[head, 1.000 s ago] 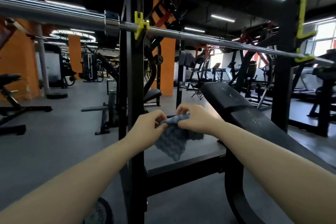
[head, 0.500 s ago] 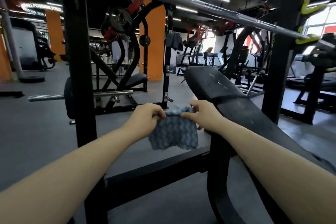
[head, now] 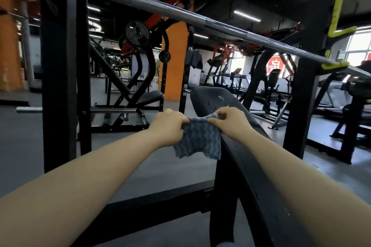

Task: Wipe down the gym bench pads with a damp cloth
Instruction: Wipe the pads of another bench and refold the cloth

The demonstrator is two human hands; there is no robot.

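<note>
Blue-and-white wavy-patterned cloth (head: 197,139) hangs between my two hands: my left hand (head: 168,126) pinches its top left corner, my right hand (head: 232,123) pinches the top right, stretching the upper edge taut. It dangles just beside the long black padded bench (head: 251,166), possibly brushing the pad's edge. Overhead, a steel barbell (head: 180,13) rests on yellow hooks (head: 337,26) of the black rack (head: 60,86).
</note>
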